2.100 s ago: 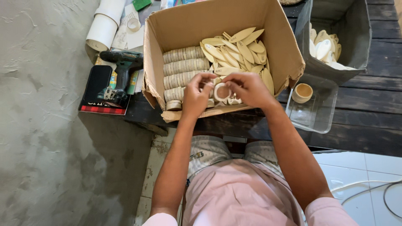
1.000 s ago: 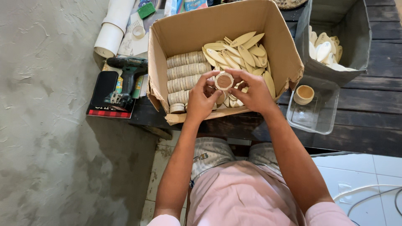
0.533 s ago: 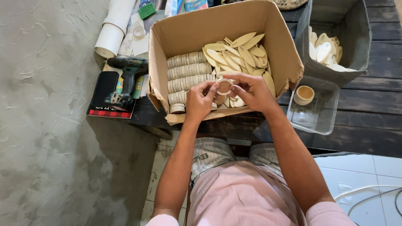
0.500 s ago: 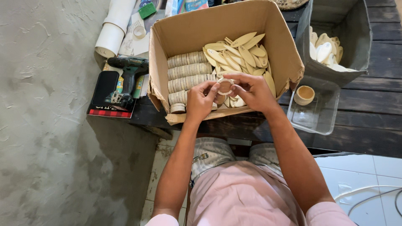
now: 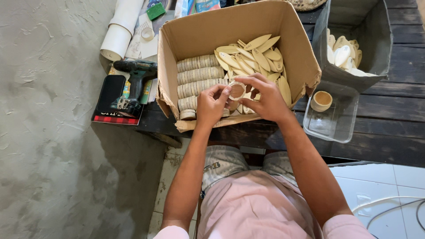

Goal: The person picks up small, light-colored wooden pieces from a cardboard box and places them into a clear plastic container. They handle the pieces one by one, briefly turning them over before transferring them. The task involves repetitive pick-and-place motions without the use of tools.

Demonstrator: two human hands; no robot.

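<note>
Small pale wooden ring (image 5: 237,90) held over the near part of the open brown cardboard box (image 5: 208,31), pinched from both sides. Left hand (image 5: 211,104) grasping the ring's left edge with fingertips; right hand (image 5: 264,98) grasping its right edge, fingers curled over the top. Inside the box: rows of stacked pale wooden rings (image 5: 200,75) along the left, loose flat leaf-shaped wooden pieces (image 5: 254,53) piled at the far right. Box resting on the dark wooden plank desk (image 5: 398,128). Left of the box: green and black cordless drill (image 5: 135,79) lying on a black and red case (image 5: 113,104); white paper roll (image 5: 119,33) at far left. Right of the box: clear plastic tub (image 5: 336,124) holding one round wooden cup (image 5: 321,101); grey bin (image 5: 376,48) with pale oval wooden pieces (image 5: 343,51) just beyond.
</note>
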